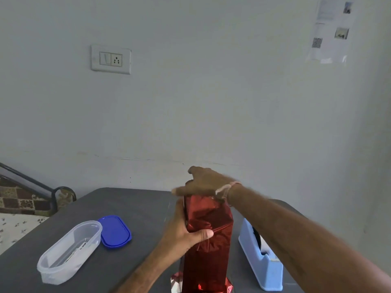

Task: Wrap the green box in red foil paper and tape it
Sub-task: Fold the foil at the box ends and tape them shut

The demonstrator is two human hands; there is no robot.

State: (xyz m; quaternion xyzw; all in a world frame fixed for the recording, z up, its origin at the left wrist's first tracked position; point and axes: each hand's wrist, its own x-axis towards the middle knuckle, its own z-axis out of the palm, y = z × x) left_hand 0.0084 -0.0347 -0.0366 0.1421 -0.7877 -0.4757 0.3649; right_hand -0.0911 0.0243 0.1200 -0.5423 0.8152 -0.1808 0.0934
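Red foil paper (pixel 208 240) covers the upright box. Left hand (pixel 186 231) grips its 9 o'clock side; right hand (pixel 204 182) presses flat at 12, nearer the tape dispenser (pixel 261 261).

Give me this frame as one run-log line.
tall box wrapped in red foil paper upright on grey table | left hand grips its side | right hand presses top | light blue tape dispenser right, untouched

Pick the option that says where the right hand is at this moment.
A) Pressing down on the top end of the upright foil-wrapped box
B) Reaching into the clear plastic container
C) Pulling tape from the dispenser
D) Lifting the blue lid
A: the right hand lies flat across the top of the upright red foil-wrapped box, while the left hand grips its side.
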